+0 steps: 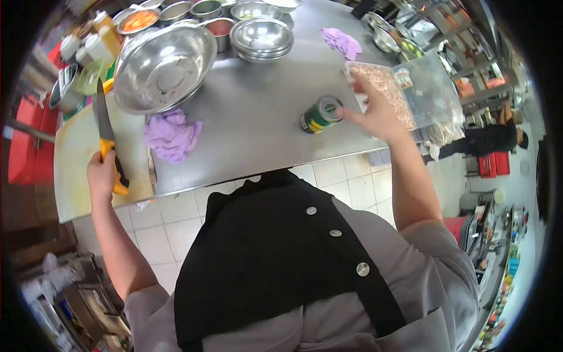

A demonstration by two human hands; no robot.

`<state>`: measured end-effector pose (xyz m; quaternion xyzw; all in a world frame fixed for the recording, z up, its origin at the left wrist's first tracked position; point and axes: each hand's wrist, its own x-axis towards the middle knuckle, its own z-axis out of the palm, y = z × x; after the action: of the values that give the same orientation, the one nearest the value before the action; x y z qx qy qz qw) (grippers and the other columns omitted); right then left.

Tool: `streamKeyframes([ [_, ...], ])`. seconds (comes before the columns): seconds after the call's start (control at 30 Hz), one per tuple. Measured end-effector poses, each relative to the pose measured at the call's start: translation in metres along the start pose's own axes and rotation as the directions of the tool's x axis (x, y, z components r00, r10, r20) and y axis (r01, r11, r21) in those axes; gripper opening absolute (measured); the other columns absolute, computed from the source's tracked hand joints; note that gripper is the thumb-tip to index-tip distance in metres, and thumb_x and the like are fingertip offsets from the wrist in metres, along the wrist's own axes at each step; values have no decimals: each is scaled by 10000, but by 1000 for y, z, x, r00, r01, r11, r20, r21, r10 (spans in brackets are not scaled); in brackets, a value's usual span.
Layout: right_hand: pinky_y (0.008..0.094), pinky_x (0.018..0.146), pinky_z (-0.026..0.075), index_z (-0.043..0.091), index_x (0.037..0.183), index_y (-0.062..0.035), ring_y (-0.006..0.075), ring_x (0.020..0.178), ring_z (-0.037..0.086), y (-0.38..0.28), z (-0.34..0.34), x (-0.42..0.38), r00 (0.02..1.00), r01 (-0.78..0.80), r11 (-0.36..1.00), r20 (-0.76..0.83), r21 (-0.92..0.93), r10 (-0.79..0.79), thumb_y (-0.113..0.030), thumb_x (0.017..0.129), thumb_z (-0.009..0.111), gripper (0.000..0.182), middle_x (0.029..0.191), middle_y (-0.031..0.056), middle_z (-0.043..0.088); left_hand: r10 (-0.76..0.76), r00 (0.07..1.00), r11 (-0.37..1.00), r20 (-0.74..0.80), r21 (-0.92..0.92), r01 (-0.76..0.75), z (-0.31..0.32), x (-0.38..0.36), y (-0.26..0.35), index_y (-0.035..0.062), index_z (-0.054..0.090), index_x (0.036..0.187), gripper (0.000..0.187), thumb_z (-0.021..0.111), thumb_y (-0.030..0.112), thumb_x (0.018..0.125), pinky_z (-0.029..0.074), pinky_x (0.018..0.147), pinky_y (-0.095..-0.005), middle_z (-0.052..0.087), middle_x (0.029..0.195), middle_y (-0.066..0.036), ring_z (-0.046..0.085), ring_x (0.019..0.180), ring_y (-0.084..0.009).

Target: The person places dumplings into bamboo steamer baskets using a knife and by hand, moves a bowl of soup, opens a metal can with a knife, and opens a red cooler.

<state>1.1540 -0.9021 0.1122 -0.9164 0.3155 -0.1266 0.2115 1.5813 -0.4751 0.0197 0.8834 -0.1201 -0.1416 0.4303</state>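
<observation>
My left hand (pixel 101 176) is closed on the yellow-and-black handle of a kitchen knife (pixel 104 120), over the cutting board (pixel 73 158). The blade points away from me. My right hand (pixel 376 114) is open, fingers spread, with the thumb right at the top rim of a green and yellow can (pixel 321 115). The can stands upright on the steel table (pixel 252 111). Beyond that hand, partly hidden by it, lies a clear plastic container (pixel 434 88) filled with pinkish, finely chopped food (pixel 394 91).
Purple cloths lie near the board (pixel 172 135) and at the back (pixel 341 43). A large perforated colander (pixel 164 70) stands at left, stacked steel bowls (pixel 261 38) behind. Squeeze bottles (pixel 97 47) stand back left. A person in dark clothes (pixel 492 141) is at far right.
</observation>
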Motion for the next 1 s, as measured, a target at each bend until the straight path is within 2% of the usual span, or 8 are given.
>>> streamKeyframes([
  [0.13,406,1010,511,346,1570,-5,307,1256,593,48,37,-40,968,-219,975,131,31,213,-420,679,939,1148,1384,180,601,72,997,904,7,421,-68,1,53,-36,-59,656,1156,463,714,340,928,533,653,-357,673,823,-123,662,708,-199],
  [0.23,392,1000,522,334,1569,-7,301,1256,595,58,68,-46,969,-234,967,100,103,224,-411,668,949,1163,1378,176,604,370,896,699,-247,709,-93,10,15,12,-37,652,1237,559,742,410,913,553,770,-365,712,1005,-201,697,873,-236],
  [0.33,382,988,533,388,1507,6,310,1214,625,49,92,-36,978,-208,918,69,338,197,-390,664,954,1091,1328,178,634,401,900,912,-172,167,-374,52,-20,68,32,660,1291,496,758,358,931,542,858,-365,723,1136,-163,689,1023,-207],
  [0.4,382,985,537,439,1443,11,314,1171,651,49,112,-27,980,-197,783,85,590,182,-371,666,952,1007,1282,179,659,533,834,845,141,-46,-532,107,-78,133,62,660,1287,419,770,246,926,524,888,-338,723,1159,-68,677,1052,-187],
  [0.47,390,991,534,469,1381,12,323,1141,668,52,128,-18,988,-147,807,41,571,151,-368,667,947,939,1242,181,675,733,544,618,408,-65,-784,157,-109,169,91,599,1381,551,790,188,873,512,997,-375,654,1319,-109,630,1212,-242],
  [0.53,407,994,531,493,1344,6,339,1126,672,58,150,-11,995,-74,828,-14,556,98,-367,666,937,892,1216,186,682,847,302,383,437,-108,-918,201,-128,209,86,577,1397,589,787,198,858,487,1057,-422,612,1370,-157,595,1272,-320],
  [0.7,472,983,521,540,1320,-34,405,1104,646,50,159,-14,997,39,889,-81,457,-2,-395,655,892,834,1177,201,680,701,163,299,694,-79,-951,264,-131,253,71,584,1372,614,801,230,819,463,1097,-447,590,1397,-172,578,1275,-364],
  [1.0,484,953,519,587,1278,-50,406,1080,639,60,170,-22,931,239,891,-353,387,-97,-372,638,848,763,1144,190,687,438,201,249,876,97,-964,274,-151,300,57,584,1371,655,804,230,779,514,1017,-435,662,1264,-198,632,1177,-392],
])
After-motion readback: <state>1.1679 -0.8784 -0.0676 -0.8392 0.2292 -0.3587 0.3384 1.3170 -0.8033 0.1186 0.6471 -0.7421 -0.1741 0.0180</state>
